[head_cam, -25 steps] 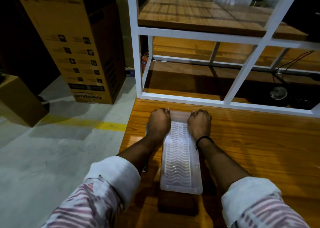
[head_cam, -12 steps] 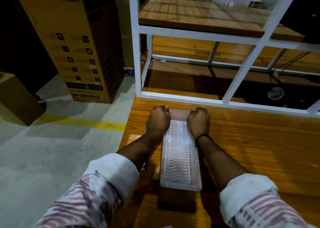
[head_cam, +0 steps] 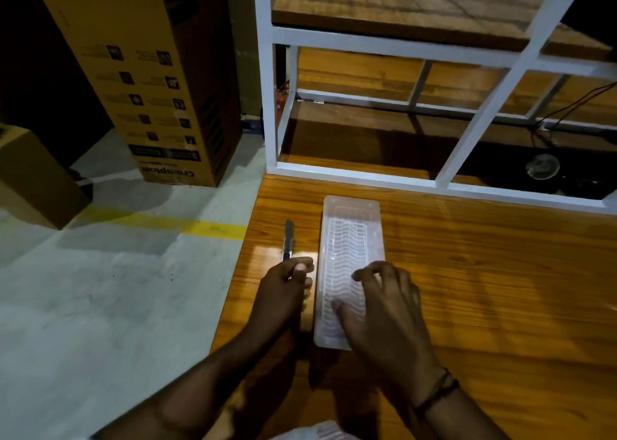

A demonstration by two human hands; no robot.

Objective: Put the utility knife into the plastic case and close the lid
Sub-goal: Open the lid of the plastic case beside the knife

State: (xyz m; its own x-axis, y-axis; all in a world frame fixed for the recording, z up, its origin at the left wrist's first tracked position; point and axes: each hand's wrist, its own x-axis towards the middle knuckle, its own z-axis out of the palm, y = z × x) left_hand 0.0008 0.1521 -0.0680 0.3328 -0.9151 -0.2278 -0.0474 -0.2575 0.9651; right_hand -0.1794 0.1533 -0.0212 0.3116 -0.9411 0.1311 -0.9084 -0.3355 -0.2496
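Head view looks down on a varnished wooden table (head_cam: 484,272) whose left edge runs beside a concrete floor. The translucent plastic case (head_cam: 350,239) lies lengthwise near that left edge, its ribbed, wavy lid down and, by the look of it, shut. The utility knife (head_cam: 288,239) lies on the table just beside the case, between it and the left edge, pointing toward the far edge.

The left hand (head_cam: 283,292) has its thumb and fingers curled round the near end of the knife; whether it has lifted the knife off the wood cannot be told. The right hand (head_cam: 384,306) rests spread on the near half of the lid, fingers loosely splayed, gripping nothing.

Judging from this, the step in hand is picking up the knife, and nothing has gone into the case yet. The next move calls for the right hand to open the lid while the left brings the knife over and lays it lengthwise inside, blade end kept clear of the fingers.

On the floor beyond the table's far left corner stands a tall cardboard carton (head_cam: 150,82); its printing is upside down and appears to read "Crompton", with rows of small icons too small to make out.
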